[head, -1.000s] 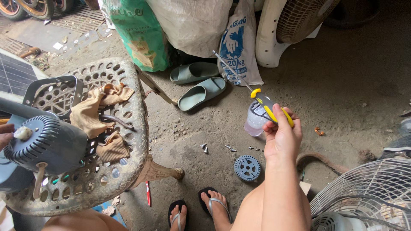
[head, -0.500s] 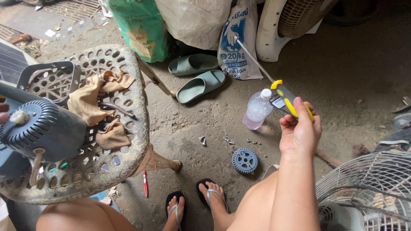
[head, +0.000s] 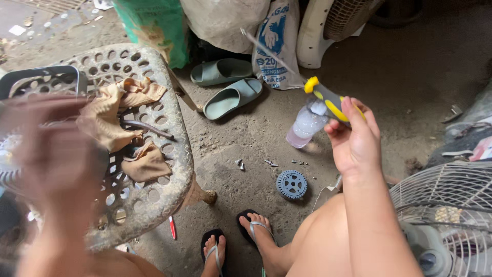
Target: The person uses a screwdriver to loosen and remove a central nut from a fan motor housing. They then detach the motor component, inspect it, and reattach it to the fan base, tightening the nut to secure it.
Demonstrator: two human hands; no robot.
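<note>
Hands: right (head: 353,136) grips one screwdriver (head: 328,101); left (head: 56,154) blurred, beside two sandals (head: 233,87).

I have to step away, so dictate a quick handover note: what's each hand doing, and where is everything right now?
Right hand: raised, gripping a yellow-and-grey screwdriver, shaft pointing up and away.
Left hand: blurred over the perforated stool; cannot tell what it holds.
On the stool: tan rags.
On the ground: loose screws, a round grey plastic part, a small bottle, a fan grille at right.
</note>
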